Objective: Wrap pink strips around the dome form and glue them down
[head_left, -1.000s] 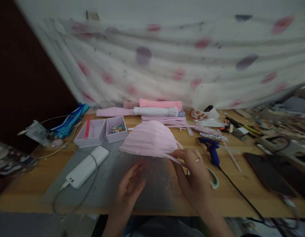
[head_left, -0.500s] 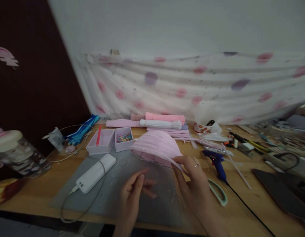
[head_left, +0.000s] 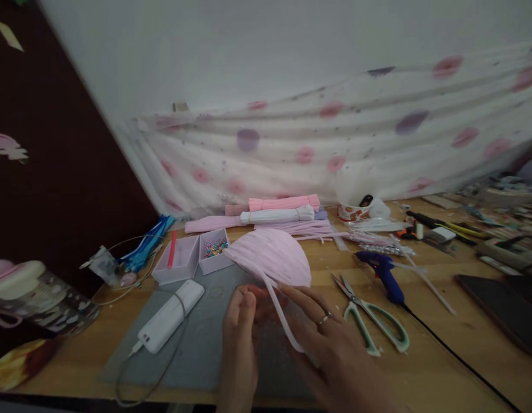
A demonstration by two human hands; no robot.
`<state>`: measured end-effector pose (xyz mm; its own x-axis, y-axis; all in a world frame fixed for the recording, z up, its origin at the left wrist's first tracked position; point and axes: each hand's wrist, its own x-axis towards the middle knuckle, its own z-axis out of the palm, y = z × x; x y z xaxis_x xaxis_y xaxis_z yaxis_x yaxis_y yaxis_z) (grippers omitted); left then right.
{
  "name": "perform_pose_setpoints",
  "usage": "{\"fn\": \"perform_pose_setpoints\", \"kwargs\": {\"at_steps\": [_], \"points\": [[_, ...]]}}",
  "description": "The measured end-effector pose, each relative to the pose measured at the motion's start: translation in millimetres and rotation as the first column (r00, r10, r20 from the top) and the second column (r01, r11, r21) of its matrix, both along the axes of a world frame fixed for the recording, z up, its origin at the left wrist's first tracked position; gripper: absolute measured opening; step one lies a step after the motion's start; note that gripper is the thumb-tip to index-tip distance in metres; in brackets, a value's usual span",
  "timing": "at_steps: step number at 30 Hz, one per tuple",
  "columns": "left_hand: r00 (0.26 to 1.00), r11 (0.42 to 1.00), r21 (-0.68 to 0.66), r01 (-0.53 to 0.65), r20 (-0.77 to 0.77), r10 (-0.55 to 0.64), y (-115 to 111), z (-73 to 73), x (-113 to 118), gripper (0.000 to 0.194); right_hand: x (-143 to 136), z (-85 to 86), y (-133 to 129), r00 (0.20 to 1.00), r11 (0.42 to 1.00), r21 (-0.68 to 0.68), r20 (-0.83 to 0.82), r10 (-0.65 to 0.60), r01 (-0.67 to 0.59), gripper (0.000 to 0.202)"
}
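Note:
A pale pink ribbed dome [head_left: 272, 255], seemingly covered in rows of fuzzy pipe cleaner, is tilted in front of me. From its near rim a loose pale pink pipe cleaner [head_left: 281, 312] hangs down between my hands. My left hand [head_left: 242, 338] is closed at the near rim, thumb up, its other fingertips partly behind the strip. My right hand [head_left: 326, 338], with a ring on one finger, lays its fingers along the right lower edge of the dome, beside the strip. Its thumb is hidden.
Green-handled scissors [head_left: 369, 315] and a blue glue gun [head_left: 384, 275] lie to the right. At left are a white power bank [head_left: 171, 315], an open box of beads [head_left: 214, 261], and a bottle [head_left: 42, 298]. Pipe cleaner bundles [head_left: 278, 215] lie behind the dome.
My left hand has come up to the dome's rim. The right hand has shifted its hold, and the strip now hangs downward. The dome has turned, and the scissors show more fully.

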<state>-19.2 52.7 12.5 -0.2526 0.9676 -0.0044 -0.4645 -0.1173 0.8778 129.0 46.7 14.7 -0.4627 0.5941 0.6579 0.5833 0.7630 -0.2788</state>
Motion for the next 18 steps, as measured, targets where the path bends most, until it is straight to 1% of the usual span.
{"fn": "perform_pose_setpoints", "kwargs": {"at_steps": [3, 5, 6, 8, 10, 12, 14, 16, 18], "points": [[0.981, 1.0, -0.015, 0.009, -0.195, -0.012, 3.3, 7.4, -3.2, 0.037, 1.9, -2.6, -4.8, 1.0, 1.0, -0.025, 0.014, -0.017, 0.017, 0.038], [0.959, 1.0, -0.014, -0.007, -0.285, 0.003, 2.4, 6.2, -3.1, 0.033, 2.8, -6.2, -8.4, 0.999, 0.999, -0.041, 0.024, -0.023, 0.024, 0.037], [0.956, 1.0, -0.012, -0.013, -0.294, 0.009, 1.0, 4.4, -2.3, 0.032, 3.2, -8.2, -9.9, 0.999, 0.999, -0.046, 0.022, -0.026, 0.026, 0.036], [0.968, 1.0, -0.021, -0.01, -0.251, 0.004, -2.9, 0.3, 1.0, 0.031, 4.7, -12.3, -11.9, 1.0, 0.998, -0.049, 0.004, -0.028, 0.028, 0.034], [0.985, 0.999, -0.037, -0.014, -0.174, 0.007, -6.5, -3.1, 5.1, 0.029, 6.8, -15.8, -12.6, 0.999, 0.998, -0.049, -0.023, -0.03, 0.029, 0.033], [0.993, 0.999, -0.041, -0.03, -0.119, 0.025, -8.6, -5.9, 8.9, 0.024, 9.2, -18.4, -13.0, 0.999, 0.999, -0.045, -0.044, -0.017, 0.015, 0.03], [0.991, 0.997, -0.032, -0.065, -0.115, 0.061, -10.2, -9.2, 11.1, 0.023, 11.3, -20.4, -14.3, 0.999, 0.999, -0.043, -0.053, 0.003, -0.006, 0.028], [0.985, 0.994, -0.025, -0.107, -0.136, 0.103, -13.0, -14.1, 11.8, 0.029, 12.7, -22.3, -16.7, 0.998, 0.999, -0.036, -0.062, 0.032, -0.035, 0.027], [0.981, 0.988, -0.041, -0.147, -0.13, 0.141, -18.1, -20.5, 12.1, 0.03, 13.1, -25.6, -19.2, 0.995, 0.998, -0.029, -0.08, 0.057, -0.059, 0.025]]}}
